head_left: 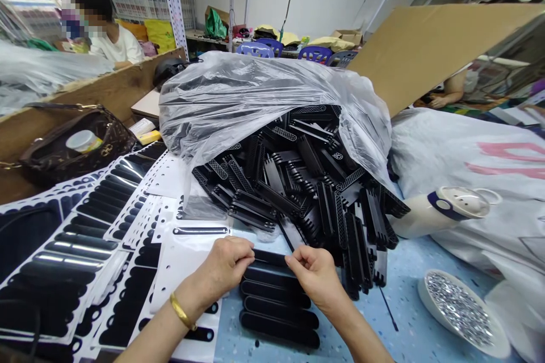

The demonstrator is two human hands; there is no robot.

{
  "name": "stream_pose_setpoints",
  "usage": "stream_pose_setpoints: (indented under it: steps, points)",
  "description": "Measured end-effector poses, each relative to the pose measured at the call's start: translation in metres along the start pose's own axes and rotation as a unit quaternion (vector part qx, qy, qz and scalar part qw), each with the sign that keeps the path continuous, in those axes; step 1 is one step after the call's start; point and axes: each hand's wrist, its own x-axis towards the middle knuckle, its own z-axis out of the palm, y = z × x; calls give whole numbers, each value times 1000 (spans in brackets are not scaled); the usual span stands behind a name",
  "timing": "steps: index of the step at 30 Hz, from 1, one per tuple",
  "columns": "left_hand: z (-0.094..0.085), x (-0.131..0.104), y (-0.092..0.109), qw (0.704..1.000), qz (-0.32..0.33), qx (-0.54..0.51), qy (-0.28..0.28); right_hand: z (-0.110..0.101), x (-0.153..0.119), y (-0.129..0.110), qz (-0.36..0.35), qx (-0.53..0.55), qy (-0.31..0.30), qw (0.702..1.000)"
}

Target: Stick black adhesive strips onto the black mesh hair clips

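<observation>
My left hand (227, 266) and my right hand (317, 275) pinch the two ends of a thin black strip (269, 258) held just above the table. A gold bangle sits on my left wrist. Below the hands lies a sheet of long black oval stickers (279, 312). Right behind the hands a clear plastic bag (238, 102) spills a heap of black plastic combs (306, 181) onto the blue table (409, 306).
White backing sheets with black oval stickers (80, 244) fan out at left. A brown handbag (72, 144) sits at far left, a white dish of rhinestones (462, 309) at right, a white tool (447, 210) beside it. A person in white sits behind the wooden partition.
</observation>
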Motion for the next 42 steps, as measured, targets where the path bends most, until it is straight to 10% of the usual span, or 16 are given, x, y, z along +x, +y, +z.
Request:
stream_pose_setpoints:
  steps: [42]
  points:
    - [3, -1, -7, 999, 7, -30, 21, 4, 0, 11, -67, -162, 18, 984]
